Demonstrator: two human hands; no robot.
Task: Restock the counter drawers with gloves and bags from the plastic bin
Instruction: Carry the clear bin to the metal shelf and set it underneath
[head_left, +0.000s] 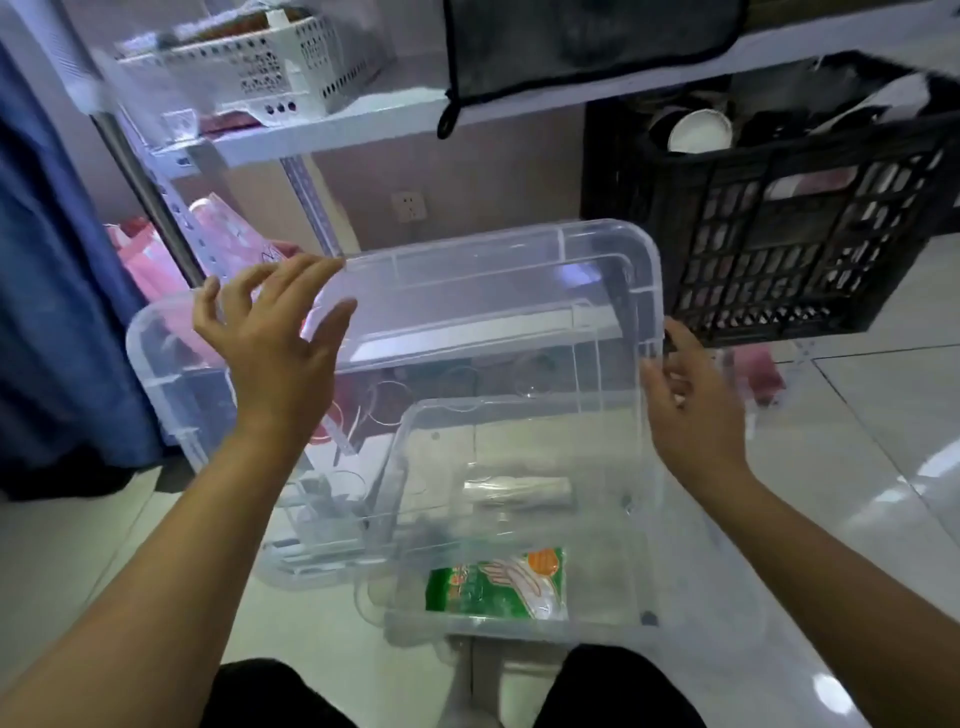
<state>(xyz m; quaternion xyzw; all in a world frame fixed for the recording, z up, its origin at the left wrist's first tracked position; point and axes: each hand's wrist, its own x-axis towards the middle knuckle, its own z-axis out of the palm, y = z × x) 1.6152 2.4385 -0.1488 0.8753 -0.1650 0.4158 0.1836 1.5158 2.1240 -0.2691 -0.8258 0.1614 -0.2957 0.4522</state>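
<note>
A clear plastic bin stands on the floor between my knees. Inside it lie a green pack of gloves and a roll of clear bags. A large clear lid is held tilted above the bin's far side. My right hand curls around the lid's right edge. Over the lid's left part, my left hand is spread with its fingers apart and grips nothing. No drawers are in view.
A black slatted crate with cups sits at the right under a white shelf. A white perforated basket stands on that shelf. Blue cloth hangs at the left beside pink bags.
</note>
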